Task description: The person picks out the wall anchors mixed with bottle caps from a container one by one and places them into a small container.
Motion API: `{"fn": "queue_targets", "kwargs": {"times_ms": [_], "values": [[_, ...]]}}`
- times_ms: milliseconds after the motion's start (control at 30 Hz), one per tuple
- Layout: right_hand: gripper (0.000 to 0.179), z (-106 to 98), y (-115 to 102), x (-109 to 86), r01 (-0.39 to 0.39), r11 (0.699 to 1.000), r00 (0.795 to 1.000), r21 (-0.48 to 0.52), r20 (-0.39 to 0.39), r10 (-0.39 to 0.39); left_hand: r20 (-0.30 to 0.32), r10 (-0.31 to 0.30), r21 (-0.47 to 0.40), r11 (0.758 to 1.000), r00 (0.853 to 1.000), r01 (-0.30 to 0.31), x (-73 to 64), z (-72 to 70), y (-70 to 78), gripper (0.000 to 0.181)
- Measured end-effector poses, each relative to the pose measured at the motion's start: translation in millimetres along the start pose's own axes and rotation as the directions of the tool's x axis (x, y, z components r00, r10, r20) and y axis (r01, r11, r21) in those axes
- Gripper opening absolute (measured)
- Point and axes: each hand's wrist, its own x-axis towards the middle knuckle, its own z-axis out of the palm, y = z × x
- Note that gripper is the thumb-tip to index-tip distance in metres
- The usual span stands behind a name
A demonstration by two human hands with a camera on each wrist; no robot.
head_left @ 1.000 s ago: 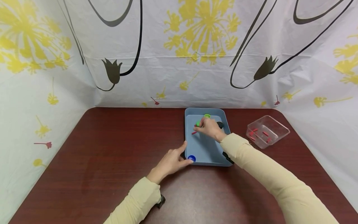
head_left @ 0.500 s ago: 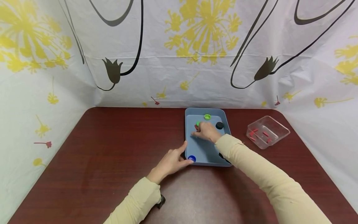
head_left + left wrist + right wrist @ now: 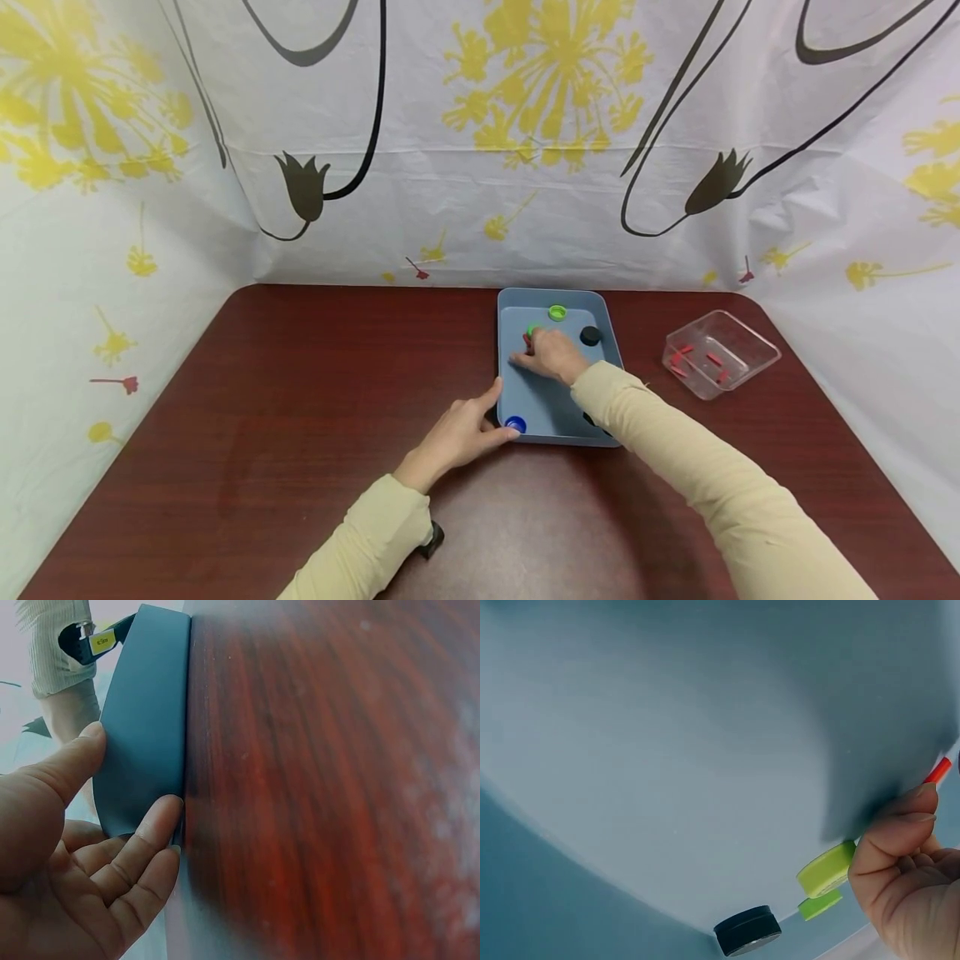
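My left hand [image 3: 457, 429] grips the near-left corner of a grey-blue tray [image 3: 555, 429]. In the left wrist view the thumb lies on the tray's rim and fingers curl at its lower side. My right hand [image 3: 553, 354] is down inside the tray, its fingertips at a small red stick [image 3: 939, 771]. One end of the stick juts past the pinched fingertips; the rest is hidden. Just beyond the fingers sits a green cap [image 3: 533, 331], with a red piece [image 3: 527, 340] beside it. Near the left thumb lies a blue cap [image 3: 515, 425].
Farther back in the tray are a lime-green cap [image 3: 557, 312] and a black cap [image 3: 590, 336]. A clear plastic box [image 3: 738, 350] with several red sticks stands right of the tray on the dark red-brown table [image 3: 337, 375]. A patterned white cloth [image 3: 375, 208] hangs behind.
My right hand has lowered into the tray and shifted slightly left and toward me, its fingers now covering the red stick that lay in view. The left hand has stayed put.
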Motion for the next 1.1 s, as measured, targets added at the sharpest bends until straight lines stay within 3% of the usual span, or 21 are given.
{"fn": "queue_targets", "kwargs": {"times_ms": [1100], "values": [[0.033, 7.6, -6.1, -1.1, -0.016, 0.998, 0.998, -0.065, -0.06, 0.012, -0.007, -0.015, -0.004, 1.0, 1.0, 0.015, 0.8, 1.1, -1.8, 0.08]]}}
